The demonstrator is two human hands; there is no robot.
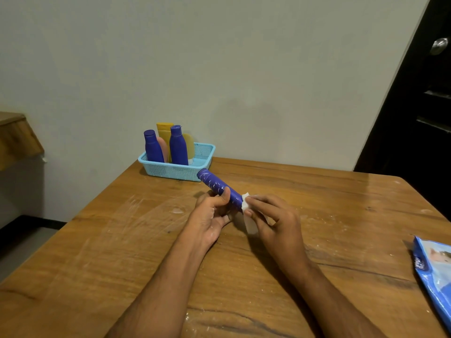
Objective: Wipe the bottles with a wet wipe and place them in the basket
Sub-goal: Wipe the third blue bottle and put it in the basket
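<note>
Two hands over a scuffed wooden table [122,240], left hand [210,215] gripping a blue bottle [217,185], right hand [275,223] pinching a white wipe [246,201] against it, blue basket [175,169] beyond the bottle by a pale wall [219,57].

One head view, looking forward and down over the wooden table [317,215].
I see the table close below me, its far edge against the wall [244,69], a dark door [419,118] beyond its right corner.
</note>
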